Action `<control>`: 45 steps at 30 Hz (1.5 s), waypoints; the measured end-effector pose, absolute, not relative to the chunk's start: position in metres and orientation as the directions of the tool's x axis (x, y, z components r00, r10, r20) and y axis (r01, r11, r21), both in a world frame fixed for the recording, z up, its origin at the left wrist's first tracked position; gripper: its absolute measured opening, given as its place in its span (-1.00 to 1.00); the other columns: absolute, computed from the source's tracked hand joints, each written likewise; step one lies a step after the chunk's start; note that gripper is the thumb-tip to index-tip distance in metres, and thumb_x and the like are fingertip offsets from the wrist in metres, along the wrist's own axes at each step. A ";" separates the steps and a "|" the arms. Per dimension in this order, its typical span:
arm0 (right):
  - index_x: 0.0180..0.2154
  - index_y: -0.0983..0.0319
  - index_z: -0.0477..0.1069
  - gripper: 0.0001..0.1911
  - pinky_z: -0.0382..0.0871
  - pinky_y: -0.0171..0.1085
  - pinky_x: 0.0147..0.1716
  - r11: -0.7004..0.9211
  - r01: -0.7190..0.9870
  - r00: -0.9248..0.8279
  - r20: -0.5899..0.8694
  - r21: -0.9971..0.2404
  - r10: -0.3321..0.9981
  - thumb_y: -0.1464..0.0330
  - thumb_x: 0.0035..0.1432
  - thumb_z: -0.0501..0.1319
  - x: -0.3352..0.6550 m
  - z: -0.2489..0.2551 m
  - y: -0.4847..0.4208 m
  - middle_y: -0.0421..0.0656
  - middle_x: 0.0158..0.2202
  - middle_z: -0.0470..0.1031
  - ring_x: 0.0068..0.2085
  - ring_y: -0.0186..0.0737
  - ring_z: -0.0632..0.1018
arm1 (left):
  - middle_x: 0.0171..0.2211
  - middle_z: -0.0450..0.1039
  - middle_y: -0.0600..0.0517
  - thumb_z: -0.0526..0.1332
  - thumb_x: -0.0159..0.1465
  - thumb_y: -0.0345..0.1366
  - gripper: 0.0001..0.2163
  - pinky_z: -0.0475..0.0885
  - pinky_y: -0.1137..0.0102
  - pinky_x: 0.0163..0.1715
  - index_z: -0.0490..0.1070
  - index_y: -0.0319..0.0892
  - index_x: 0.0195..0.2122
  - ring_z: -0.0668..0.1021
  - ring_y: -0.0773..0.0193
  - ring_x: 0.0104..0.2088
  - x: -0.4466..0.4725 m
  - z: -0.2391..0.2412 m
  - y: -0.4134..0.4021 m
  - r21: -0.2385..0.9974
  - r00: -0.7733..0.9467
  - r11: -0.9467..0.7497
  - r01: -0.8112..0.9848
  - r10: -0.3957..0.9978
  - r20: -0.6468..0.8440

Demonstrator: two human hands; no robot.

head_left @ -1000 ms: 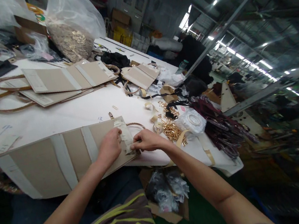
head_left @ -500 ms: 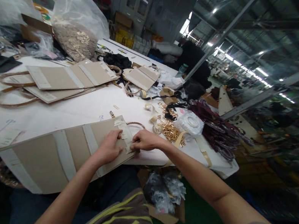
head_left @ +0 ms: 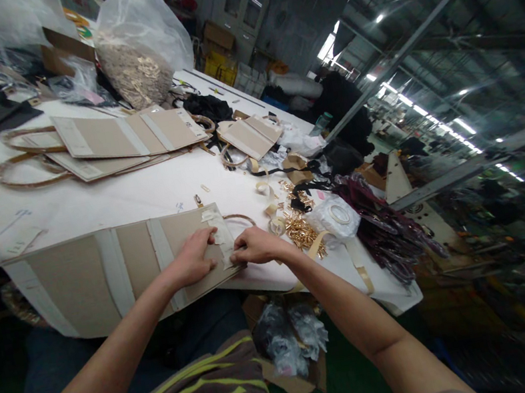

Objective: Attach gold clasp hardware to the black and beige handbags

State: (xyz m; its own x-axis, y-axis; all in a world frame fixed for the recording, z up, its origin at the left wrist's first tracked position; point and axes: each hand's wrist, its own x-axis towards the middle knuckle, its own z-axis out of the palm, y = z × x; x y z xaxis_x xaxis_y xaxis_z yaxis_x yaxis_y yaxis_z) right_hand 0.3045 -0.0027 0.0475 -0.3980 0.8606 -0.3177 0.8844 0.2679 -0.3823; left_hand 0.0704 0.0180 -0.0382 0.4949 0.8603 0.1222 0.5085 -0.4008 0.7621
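Note:
A long beige bag panel (head_left: 141,255) with pale strips across it and a brown loop handle (head_left: 241,219) at its right end lies along the near table edge, partly overhanging my lap. My left hand (head_left: 196,257) presses on the panel near that end, thumb and forefinger apart. Closed in a pinch, my right hand (head_left: 254,247) is at the panel's right edge, by a strip of whitish tape (head_left: 220,234). Its fingertips hide exactly what they grip. Just beyond the panel lies a small metal fitting (head_left: 199,199).
More beige bag panels (head_left: 105,139) with brown handles are stacked farther back. A clear plastic sack (head_left: 137,63) stands behind them. Gold metal pieces (head_left: 301,229), a wrapped tape roll (head_left: 338,214) and dark red straps (head_left: 380,230) lie to the right. Below is an open box (head_left: 298,383).
The view has shifted slightly, moving the table and its things a little to the right. Both hands keep almost the same place on the panel.

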 end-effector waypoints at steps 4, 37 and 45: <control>-0.34 0.28 0.70 -0.81 0.11 -0.30 -0.36 0.249 0.883 -0.396 -0.346 -0.398 0.851 0.31 0.30 0.42 0.305 0.049 -0.001 -0.28 -0.51 0.46 -0.38 -0.33 0.41 | 0.17 0.53 -0.17 0.37 0.06 -0.36 -0.22 0.40 0.05 0.32 0.32 -0.14 0.38 0.54 -0.13 0.22 0.071 -0.037 0.018 0.754 0.486 -0.400 0.521 0.865 0.123; -0.30 0.27 0.74 -0.80 0.16 -0.31 -0.41 0.267 0.931 -0.335 -0.296 -0.250 0.894 0.28 0.22 0.38 0.291 0.049 -0.010 -0.18 -0.44 0.60 -0.37 -0.28 0.47 | 0.28 0.47 -0.24 0.54 0.10 -0.20 -0.21 0.39 0.04 0.27 0.29 -0.16 0.33 0.50 -0.23 0.31 0.097 -0.013 0.000 0.553 0.345 -0.313 0.772 0.937 0.049; -0.29 0.28 0.74 -0.73 0.14 -0.31 -0.41 0.232 0.948 -0.292 -0.301 -0.219 0.908 0.18 0.22 0.50 0.292 0.057 -0.011 -0.16 -0.43 0.61 -0.36 -0.29 0.49 | 0.34 0.45 -0.23 0.51 0.19 -0.18 -0.26 0.38 0.01 0.24 0.25 -0.11 0.35 0.49 -0.21 0.32 0.100 -0.006 -0.007 0.442 0.327 -0.308 0.843 0.944 0.034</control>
